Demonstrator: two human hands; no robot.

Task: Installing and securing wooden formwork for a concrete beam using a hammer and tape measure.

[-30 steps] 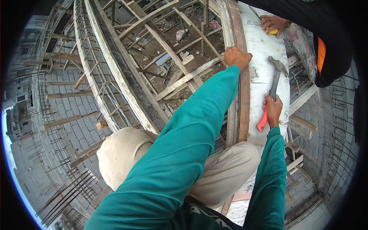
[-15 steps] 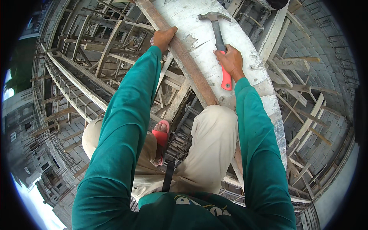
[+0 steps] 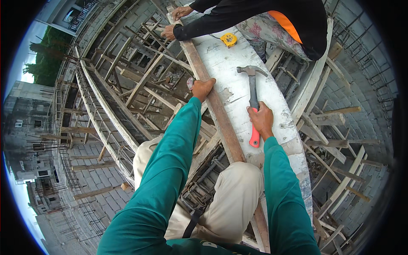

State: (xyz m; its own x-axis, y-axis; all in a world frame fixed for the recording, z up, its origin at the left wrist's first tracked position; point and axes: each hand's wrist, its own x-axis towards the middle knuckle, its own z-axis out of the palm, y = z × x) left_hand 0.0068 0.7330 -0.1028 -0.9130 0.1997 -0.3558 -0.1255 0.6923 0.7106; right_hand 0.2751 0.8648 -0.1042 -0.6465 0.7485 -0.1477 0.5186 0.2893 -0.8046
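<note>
White board (image 3: 236, 92) in front of me, gap-filled timber framing below. Brown plank (image 3: 217, 114) lies along the board's left edge. My left hand (image 3: 203, 89) is closed over the plank at that edge, fingertips hidden from me. My right hand (image 3: 262, 117) is wrapped snugly around the red grip of the hammer (image 3: 253, 90), above the board's middle; head points to the board's far end, and can't tell whether it touches the surface. Yellow tape measure (image 3: 229, 40) sits on the board's far part. Beyond, at the board's far right, a co-worker (image 3: 312, 32); black sleeves (image 3: 212, 22) cross the board's far end to the plank. My beige-trousered knee (image 3: 240, 180) is at the board's near left. Timber props (image 3: 346, 178) stand off its right side.
</note>
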